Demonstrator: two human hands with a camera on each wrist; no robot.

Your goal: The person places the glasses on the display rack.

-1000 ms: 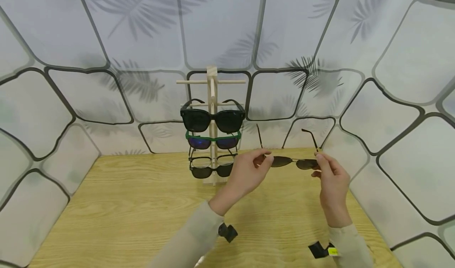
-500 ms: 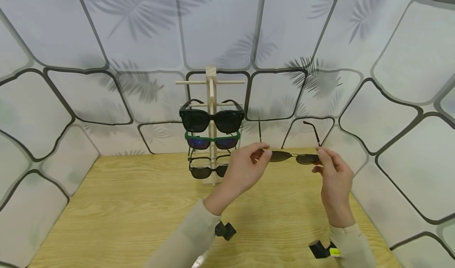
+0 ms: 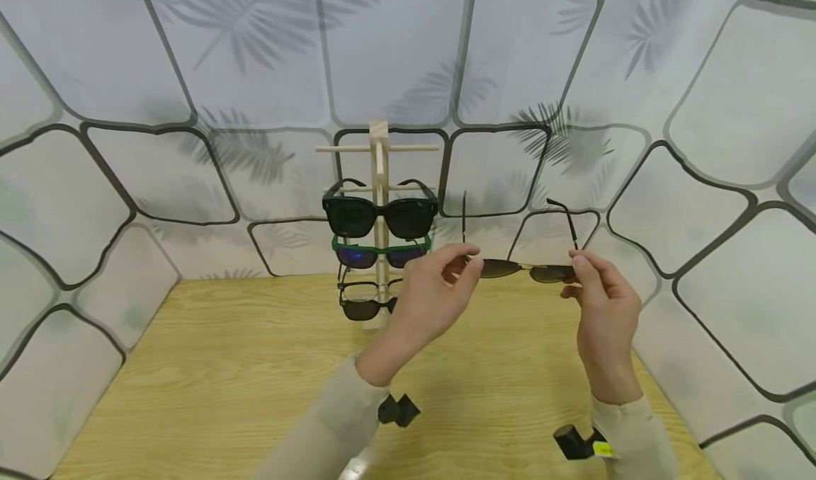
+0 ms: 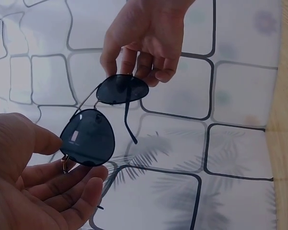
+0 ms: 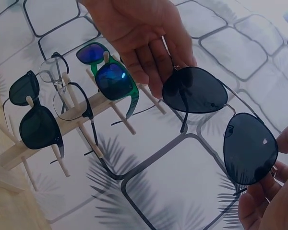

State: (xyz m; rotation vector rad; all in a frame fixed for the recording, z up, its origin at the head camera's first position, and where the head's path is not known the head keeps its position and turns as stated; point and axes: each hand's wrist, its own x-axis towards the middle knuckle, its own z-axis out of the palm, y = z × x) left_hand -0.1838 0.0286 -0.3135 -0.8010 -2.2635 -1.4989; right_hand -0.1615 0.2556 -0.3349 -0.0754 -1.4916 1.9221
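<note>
A pair of dark aviator sunglasses with a thin metal frame is held up, temples unfolded and pointing away. My left hand pinches its left hinge area between thumb and fingers. On the other end, my right hand pinches the right hinge beside the lens. Both dark lenses and the double bridge show in the left wrist view. Left of the hands stands a wooden eyewear rack bearing black sunglasses, green-framed sunglasses, half-rimmed clear glasses and lower dark sunglasses; my left hand partly covers the lower pairs.
The rack's top crossbar carries no glasses. Beneath everything lies a wood-grain tabletop. Patterned cloth walls enclose the back and both sides. A small black camera sits at the right sleeve.
Both hands have raised the aviator sunglasses slightly in the head view. My left hand has shifted a little left and up, covering more of the lower glasses; the rack stays put.
</note>
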